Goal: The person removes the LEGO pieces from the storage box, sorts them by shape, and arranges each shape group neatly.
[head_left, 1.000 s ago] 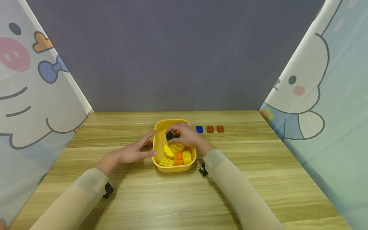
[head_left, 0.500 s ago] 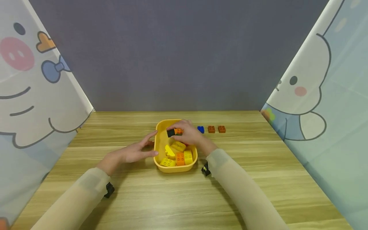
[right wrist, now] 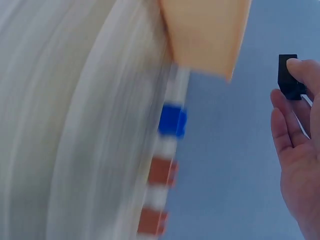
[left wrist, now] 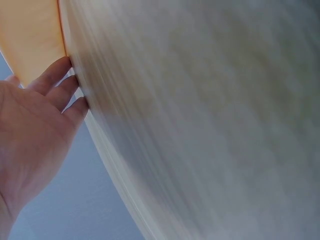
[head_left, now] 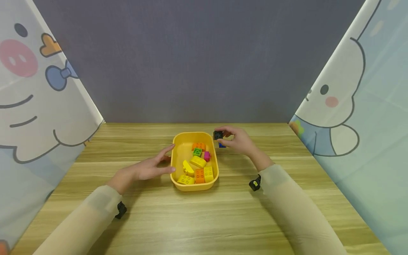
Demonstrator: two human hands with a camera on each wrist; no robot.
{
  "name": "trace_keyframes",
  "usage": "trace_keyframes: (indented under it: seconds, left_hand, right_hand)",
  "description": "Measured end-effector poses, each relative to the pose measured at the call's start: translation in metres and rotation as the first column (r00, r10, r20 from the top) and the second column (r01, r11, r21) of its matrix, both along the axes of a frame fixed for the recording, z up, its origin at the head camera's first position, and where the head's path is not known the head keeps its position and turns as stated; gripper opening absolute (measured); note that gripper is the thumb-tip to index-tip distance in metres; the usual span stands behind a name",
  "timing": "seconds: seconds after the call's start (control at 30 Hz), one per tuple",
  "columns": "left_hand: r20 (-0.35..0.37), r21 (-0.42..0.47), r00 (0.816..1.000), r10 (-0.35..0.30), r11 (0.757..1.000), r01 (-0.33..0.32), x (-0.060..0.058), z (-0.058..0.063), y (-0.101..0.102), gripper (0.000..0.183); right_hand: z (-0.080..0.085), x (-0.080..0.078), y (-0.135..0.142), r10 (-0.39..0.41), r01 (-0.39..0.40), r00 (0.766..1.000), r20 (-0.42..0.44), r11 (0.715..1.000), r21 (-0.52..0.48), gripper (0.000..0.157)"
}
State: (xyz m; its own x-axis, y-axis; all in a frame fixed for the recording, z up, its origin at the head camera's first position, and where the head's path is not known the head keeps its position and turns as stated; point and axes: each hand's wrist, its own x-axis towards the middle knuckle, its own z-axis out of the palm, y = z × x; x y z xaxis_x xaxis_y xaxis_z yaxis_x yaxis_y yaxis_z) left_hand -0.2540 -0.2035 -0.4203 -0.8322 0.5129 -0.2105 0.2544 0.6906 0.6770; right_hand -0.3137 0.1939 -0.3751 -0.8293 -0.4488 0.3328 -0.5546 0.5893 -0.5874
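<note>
Beside the right rim of the yellow tray (head_left: 191, 188), held clear of the table (head_left: 185, 223): one black brick (head_left: 218, 135), pinched by thumb and fingers of the right hand (head_left: 239, 141), the nearer hand. The brick sits left of that palm; its long axis is uncertain. Below it, apart, lies a blue brick (right wrist: 171, 120); two brown-red bricks (right wrist: 162, 171) continue the row away from the tray. Left hand (head_left: 149, 170): fingers spread, touching the tray's left side.

A black block (head_left: 218, 135) is held aloft near the yellow tray (head_left: 192, 188).
</note>
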Motion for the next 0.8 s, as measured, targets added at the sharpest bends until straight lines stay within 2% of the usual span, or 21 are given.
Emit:
trace_keyframes:
  seconds: [0.2,0.4,0.6,0.8]
  left_hand:
    - [0.001,0.009,1.0,0.0,1.0,0.0,0.001,0.0,-0.001,0.099]
    - [0.001,0.006,1.0,-0.001,1.0,0.001,0.0,0.0,0.0,0.099]
    - [0.005,0.002,1.0,0.002,1.0,-0.002,-0.001,-0.001,0.0,0.099]
    - [0.012,-0.003,1.0,0.007,1.0,-0.007,0.0,-0.001,0.0,0.1]
  right_hand:
    - [-0.005,0.001,0.051,-0.096,0.097,0.993,0.071,0.995,-0.015,0.044]
    - [-0.013,-0.002,0.096,-0.154,0.154,0.984,0.09,0.988,0.007,0.046]
    - [-0.02,-0.007,0.128,-0.212,0.21,0.973,0.093,0.977,0.04,0.046]
    - [-0.029,-0.015,0.149,-0.254,0.242,0.956,0.149,0.966,0.09,0.046]
